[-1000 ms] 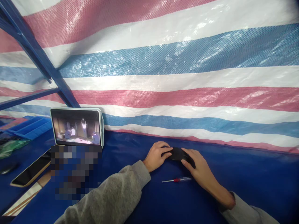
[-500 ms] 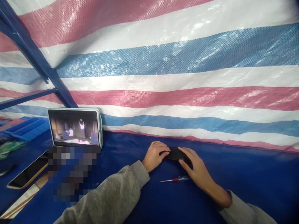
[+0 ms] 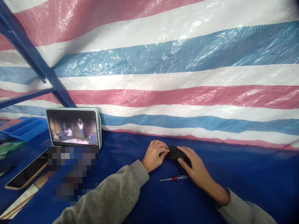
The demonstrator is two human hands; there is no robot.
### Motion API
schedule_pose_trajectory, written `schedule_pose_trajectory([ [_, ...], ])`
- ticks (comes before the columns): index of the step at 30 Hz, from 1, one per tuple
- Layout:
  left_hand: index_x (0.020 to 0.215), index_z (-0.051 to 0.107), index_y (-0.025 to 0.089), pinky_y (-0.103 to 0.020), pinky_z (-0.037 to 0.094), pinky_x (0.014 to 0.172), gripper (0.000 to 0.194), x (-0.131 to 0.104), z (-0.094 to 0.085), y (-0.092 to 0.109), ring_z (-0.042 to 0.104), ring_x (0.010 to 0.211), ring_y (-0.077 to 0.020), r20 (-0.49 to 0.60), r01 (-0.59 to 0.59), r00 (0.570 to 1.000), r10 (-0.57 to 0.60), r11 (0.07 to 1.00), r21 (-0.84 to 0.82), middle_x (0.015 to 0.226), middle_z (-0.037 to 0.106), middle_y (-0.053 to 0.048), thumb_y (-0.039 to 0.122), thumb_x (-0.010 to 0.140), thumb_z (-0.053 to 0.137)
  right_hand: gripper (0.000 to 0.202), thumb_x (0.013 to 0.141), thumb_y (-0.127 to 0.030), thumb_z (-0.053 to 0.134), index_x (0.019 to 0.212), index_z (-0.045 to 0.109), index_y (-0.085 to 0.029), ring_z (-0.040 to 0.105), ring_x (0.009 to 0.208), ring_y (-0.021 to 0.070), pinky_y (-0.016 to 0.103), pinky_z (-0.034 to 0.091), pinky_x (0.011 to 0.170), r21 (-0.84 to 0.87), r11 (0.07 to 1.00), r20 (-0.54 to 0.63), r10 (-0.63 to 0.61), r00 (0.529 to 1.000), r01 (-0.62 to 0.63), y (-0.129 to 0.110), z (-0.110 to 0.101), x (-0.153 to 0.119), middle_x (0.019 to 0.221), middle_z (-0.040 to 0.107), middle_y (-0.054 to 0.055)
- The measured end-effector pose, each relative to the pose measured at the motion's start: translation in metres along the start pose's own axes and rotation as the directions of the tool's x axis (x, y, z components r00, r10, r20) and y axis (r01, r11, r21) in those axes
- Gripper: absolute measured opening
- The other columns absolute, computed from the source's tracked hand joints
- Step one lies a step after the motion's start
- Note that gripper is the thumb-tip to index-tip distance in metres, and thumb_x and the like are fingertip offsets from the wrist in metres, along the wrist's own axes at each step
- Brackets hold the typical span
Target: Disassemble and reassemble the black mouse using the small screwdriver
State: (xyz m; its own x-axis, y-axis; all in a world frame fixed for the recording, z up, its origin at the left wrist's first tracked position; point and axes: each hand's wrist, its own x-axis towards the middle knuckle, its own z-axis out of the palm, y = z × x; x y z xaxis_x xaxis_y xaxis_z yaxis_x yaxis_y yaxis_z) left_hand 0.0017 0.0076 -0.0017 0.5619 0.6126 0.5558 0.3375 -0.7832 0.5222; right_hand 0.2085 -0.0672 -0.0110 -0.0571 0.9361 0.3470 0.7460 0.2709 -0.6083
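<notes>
While both hands work at the black flat object (image 3: 174,153), it sits on the blue tabletop (image 3: 158,203), beyond the screwdriver. Left hand (image 3: 154,156): fingers curled, nearly closed, fingertips and thumb at its left end. Right hand (image 3: 199,168): half open, straddling the right end, fingers on the far side, thumb on the near side. Probably gripped at both ends to stop it sliding or twisting. Exact type unclear; the fingers cover part of it.

Small screwdriver (image 3: 174,178), clear handle and red collar, lies loose on the near side, tip to the left, handle end just beside the right hand. Likely parked for quick reach. Tablet (image 3: 73,127) stands upright in its case, screen facing the person, presumably for viewing hands-free. Phone (image 3: 26,171) lies flat in front, off to the left.
</notes>
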Motion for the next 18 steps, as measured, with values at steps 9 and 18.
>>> schedule_pose_trajectory([
  [9,0.090,0.070,0.020,-0.041,0.041,0.100,0.011,-0.0002,0.0007,-0.0003,0.064,0.100,-0.0191,-0.008,-0.011,1.000,0.011,1.000,0.001,0.099,0.072,-0.004,0.018,0.091,0.059,0.043,0.092,-0.044,0.047,0.129,0.054,-0.022,0.054,0.118,0.0250,0.045,0.044,0.101,0.004,1.000,0.011,-0.002,1.000,0.002,0.0006,0.0001,0.0003,0.126,0.058,0.011],
  [18,0.097,0.067,0.021,-0.041,0.037,0.107,0.012,-0.0005,0.0017,-0.0018,0.065,0.105,-0.0174,0.067,0.024,0.997,-0.027,0.999,0.042,0.102,0.073,-0.002,0.020,0.094,0.055,0.043,0.092,-0.044,0.047,0.129,0.054,-0.023,0.054,0.118,0.0262,0.047,0.044,0.101,0.005,1.000,0.010,-0.004,1.000,0.004,0.0006,0.0005,0.0001,0.127,0.058,0.011],
])
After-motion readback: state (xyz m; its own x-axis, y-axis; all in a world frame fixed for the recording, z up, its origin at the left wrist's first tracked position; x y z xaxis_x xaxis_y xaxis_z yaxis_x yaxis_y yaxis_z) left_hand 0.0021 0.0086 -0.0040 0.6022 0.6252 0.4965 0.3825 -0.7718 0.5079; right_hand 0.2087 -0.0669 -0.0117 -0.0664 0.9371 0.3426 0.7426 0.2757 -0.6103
